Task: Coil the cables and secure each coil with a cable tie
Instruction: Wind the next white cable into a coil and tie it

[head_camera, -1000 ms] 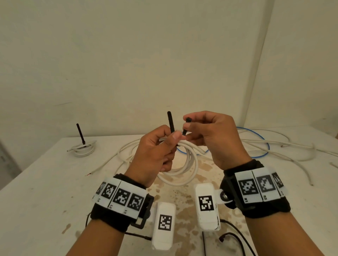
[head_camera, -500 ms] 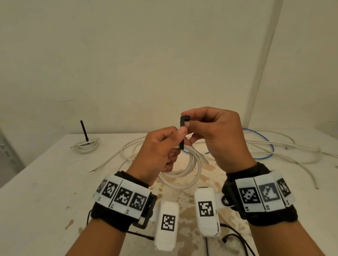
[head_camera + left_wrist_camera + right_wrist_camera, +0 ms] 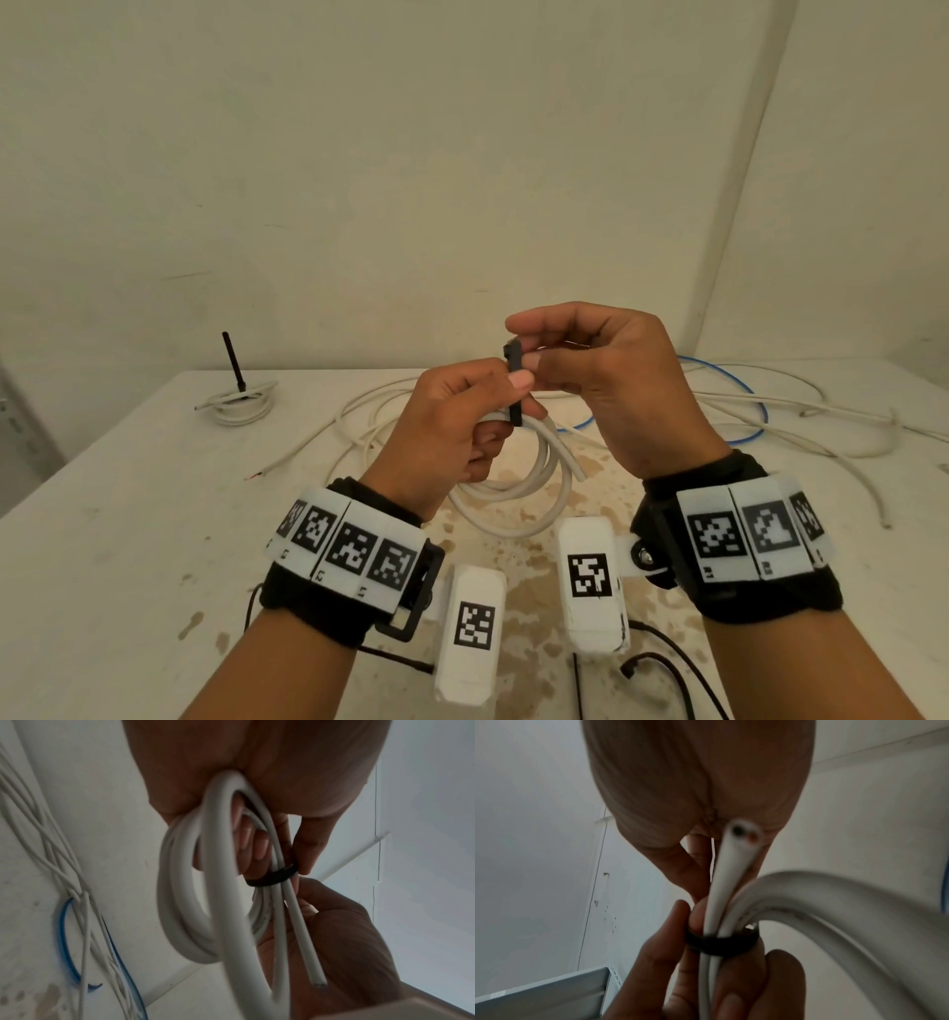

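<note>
I hold a white cable coil point(image 3: 518, 506) up over the table, between both hands. My left hand point(image 3: 462, 416) grips the coil's top, thumb pressed on the black cable tie point(image 3: 514, 390). My right hand point(image 3: 580, 370) pinches the upper end of the tie. In the left wrist view the black cable tie point(image 3: 276, 877) loops around the white cable coil point(image 3: 185, 914) strands. In the right wrist view the black cable tie point(image 3: 721, 942) rings the strands, and a cut cable end point(image 3: 743, 833) points at the camera.
A tied white coil point(image 3: 241, 406) with an upright black tie tail lies at the table's far left. Loose white cables point(image 3: 801, 416) and a blue cable point(image 3: 739, 406) spread across the back and right. The white table point(image 3: 128, 539) has brown stains in the middle. Walls stand close behind.
The tie's long tail, standing up a second ago, has been bent over; both hands have closed together on the tie and risen slightly.
</note>
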